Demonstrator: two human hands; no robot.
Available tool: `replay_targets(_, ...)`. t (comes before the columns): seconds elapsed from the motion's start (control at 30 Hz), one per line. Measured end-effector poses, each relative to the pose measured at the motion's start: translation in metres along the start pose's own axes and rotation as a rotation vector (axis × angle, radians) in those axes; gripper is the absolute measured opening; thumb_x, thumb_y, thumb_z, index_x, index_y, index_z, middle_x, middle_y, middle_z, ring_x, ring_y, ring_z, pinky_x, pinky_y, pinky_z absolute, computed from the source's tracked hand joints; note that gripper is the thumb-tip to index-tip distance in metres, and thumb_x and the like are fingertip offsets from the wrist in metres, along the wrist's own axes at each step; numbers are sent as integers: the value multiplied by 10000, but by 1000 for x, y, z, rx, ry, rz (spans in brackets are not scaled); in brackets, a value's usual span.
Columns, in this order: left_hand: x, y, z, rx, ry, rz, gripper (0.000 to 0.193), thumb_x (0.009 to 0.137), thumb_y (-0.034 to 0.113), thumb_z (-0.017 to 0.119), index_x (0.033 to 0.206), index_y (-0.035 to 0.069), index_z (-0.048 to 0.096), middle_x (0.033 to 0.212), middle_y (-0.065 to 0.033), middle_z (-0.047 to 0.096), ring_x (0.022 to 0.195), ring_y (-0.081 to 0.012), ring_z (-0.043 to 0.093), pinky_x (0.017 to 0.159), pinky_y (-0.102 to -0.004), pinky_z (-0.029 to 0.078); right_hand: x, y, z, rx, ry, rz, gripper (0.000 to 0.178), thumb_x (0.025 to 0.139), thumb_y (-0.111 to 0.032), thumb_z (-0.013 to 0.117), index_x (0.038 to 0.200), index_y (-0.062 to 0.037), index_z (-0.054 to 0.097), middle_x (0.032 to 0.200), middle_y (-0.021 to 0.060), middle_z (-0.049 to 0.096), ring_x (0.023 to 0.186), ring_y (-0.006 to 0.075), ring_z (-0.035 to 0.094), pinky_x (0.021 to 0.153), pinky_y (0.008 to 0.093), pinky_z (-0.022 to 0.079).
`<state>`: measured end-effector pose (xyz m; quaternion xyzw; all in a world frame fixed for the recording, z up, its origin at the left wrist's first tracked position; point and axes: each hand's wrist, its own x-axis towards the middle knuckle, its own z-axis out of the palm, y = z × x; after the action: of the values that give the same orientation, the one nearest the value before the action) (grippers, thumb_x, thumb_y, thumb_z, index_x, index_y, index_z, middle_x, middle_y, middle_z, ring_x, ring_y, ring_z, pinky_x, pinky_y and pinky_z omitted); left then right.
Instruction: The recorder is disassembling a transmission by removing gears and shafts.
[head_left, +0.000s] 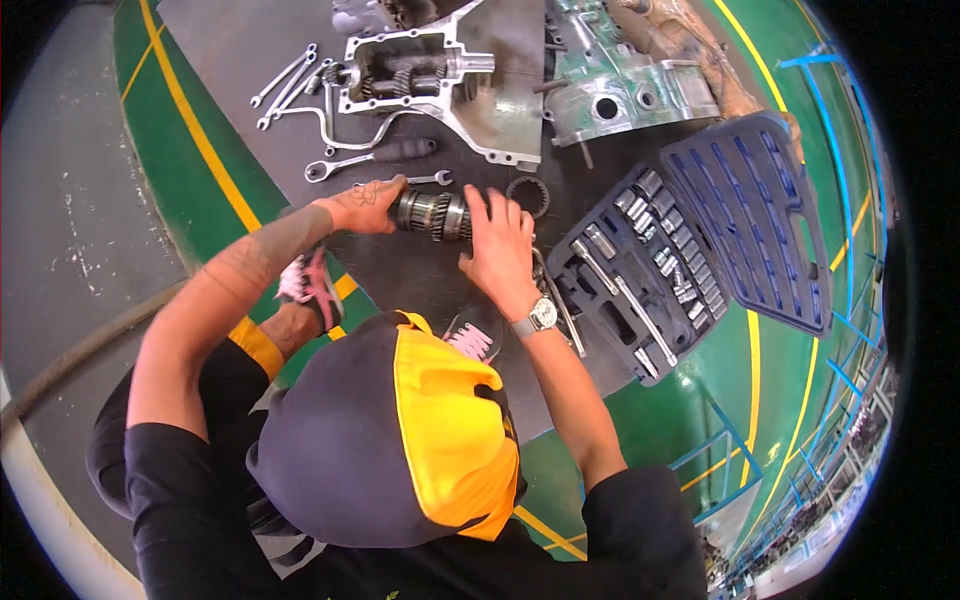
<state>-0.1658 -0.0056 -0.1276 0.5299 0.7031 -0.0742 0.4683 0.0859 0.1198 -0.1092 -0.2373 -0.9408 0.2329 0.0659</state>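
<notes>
A metal gear shaft [432, 214] with several toothed gears lies sideways between my two hands over the dark worktable. My left hand [368, 207] is closed around its left end. At the right end, my right hand [500, 245] grips it with fingers over the top and thumb below; the palm hides that end. A wrench [433, 179] lies just beyond the shaft, and behind it a ratchet [370, 158] with a dark handle. Beside my right fingers rests a toothed metal ring [541, 198]. Long metal tools [567, 310] lie near my right wrist, partly hidden.
An opened gearbox housing [405, 103] with gears inside sits at the far side. Several wrenches [287, 80] lie left of it. Another large housing [630, 110] stands at the far right. An open socket set case [610, 325] extends rightward, its lid [745, 215] folded back.
</notes>
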Motion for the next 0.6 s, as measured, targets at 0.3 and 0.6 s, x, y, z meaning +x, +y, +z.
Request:
replay_targets(0.3,8,15,-44,59,-235,-3,997,925,481,702,1586,-77,206,1569,-342,363,1440,-434,414,1200,-444,332,23,2,34,121,-147,106,922,614,-225,929,1420,-120,494,1218,171,618,1141,403,566,974,497,519)
replay_targets(0.6,-22,8,-111,539,-242,464,725,822,224,714,1415,-104,457,1335,-276,571,1300,-400,532,1154,-463,397,-21,15,18,-14,-138,190,879,702,-90,808,1481,11,413,1295,209,542,1175,376,542,966,444,471)
